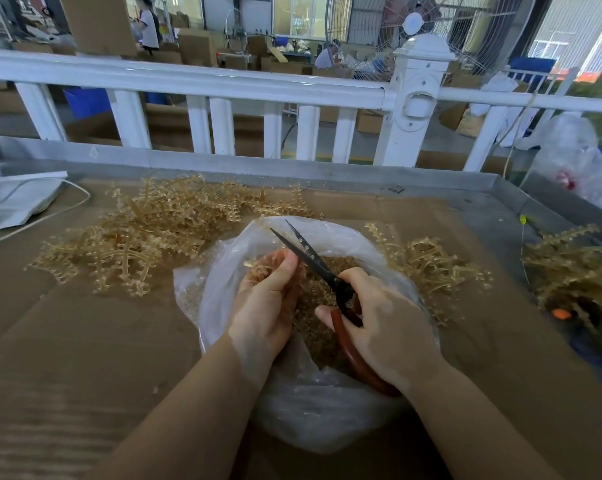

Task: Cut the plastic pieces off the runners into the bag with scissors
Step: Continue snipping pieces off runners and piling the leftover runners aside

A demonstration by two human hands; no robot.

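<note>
on the cardboard-lined table (85, 341), a clear bag (327, 410) sits open mid-scene; the left hand (268, 303) pinches a light, springy, brittle-looking runner (258, 266) near its stem, over the bag, while the right hand (386, 327) grips open-bladed scissors (313, 261).

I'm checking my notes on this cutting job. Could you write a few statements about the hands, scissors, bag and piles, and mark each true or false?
1. The right hand holds the scissors. True.
2. The scissor blades are closed. False: they are apart.
3. The left hand grips a runner over the bag. True.
4. The bag is blue. False: it is clear plastic.
5. A pile of runners lies left of the bag. True.
</note>
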